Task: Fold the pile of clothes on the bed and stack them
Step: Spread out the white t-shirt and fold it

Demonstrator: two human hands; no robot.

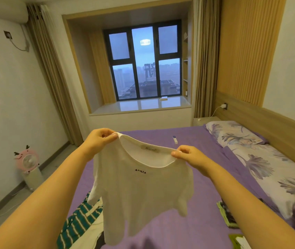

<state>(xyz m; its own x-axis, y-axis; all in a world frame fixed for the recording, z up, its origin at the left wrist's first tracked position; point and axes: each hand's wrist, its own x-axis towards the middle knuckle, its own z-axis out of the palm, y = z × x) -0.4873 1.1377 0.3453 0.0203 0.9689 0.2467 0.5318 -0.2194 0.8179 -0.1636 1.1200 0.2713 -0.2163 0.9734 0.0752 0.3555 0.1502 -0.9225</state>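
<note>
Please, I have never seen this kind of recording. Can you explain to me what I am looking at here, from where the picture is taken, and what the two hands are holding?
There is no machine here. A person wears one camera on the head, so you see their own two arms reaching forward over a bed.

The left hand and the right hand each pinch the neckline of a white T-shirt, one grip at each side of the collar. The shirt hangs in the air, not yet folded.

Below is the bed with a purple sheet. At the lower left lies a green and white striped garment, part of a pile. A flowered pillow lies at the right, and a small white object rests on the sheet farther away. Behind is a window.
</note>
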